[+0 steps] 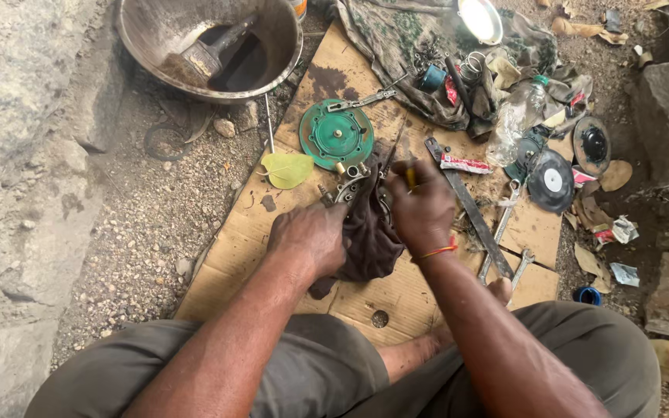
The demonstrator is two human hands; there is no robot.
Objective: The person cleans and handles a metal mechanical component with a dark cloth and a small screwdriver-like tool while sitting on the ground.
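left hand (309,236) grip clenched on dark rag (369,232) | right hand (421,207) grip pinching yellow-handled tool (409,175)

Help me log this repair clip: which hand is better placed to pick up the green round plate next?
Probably the left hand. The green round plate lies up and left of the work, on its side. The right hand grips a yellow-handled tool. But the left hand holds the dark rag.

Green round plate (336,136), dark brown rag (369,236), yellow-green leaf (288,169).
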